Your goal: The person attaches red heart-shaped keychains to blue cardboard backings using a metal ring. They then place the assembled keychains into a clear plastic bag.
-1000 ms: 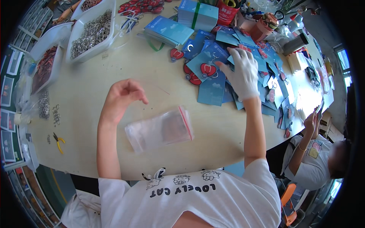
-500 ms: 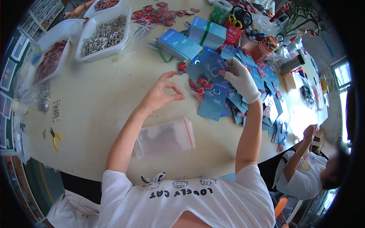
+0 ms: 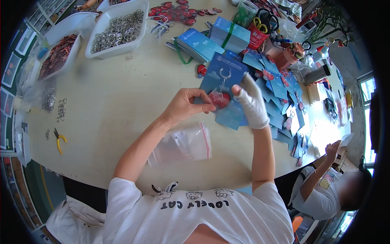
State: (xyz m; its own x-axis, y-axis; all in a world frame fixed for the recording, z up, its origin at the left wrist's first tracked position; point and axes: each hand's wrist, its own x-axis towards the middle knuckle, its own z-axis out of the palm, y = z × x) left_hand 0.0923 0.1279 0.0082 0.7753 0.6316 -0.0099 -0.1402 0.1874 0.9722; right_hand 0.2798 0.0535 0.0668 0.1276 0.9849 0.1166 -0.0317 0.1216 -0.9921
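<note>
Over the table I hold a blue printed card [image 3: 217,69] with a keychain lying across it, its silver ring near the top and its red charm [image 3: 219,100] lower down. My left hand [image 3: 189,106] is closed, thumb and forefinger pinching the keychain's charm at its left side. In a white glove with the thumb tip bare, my right hand [image 3: 252,105] grips the card's right edge; its far fingers are partly hidden. Below my left hand lies a stack of clear plastic bags [image 3: 183,142] with a red strip along one edge.
Blue cards with red keychains [image 3: 280,101] pile up at right. Behind stand card stacks [image 3: 199,44], a red cup of scissors [image 3: 256,36] and red charms [image 3: 174,14]. At left are a tub of metal rings [image 3: 118,32] and yellow-handled pliers [image 3: 60,142]. A co-worker [image 3: 321,187] sits at right.
My left hand has moved right and closed on the keychain. The card in my right hand now faces up with its keychain in view. The view has shifted slightly.
</note>
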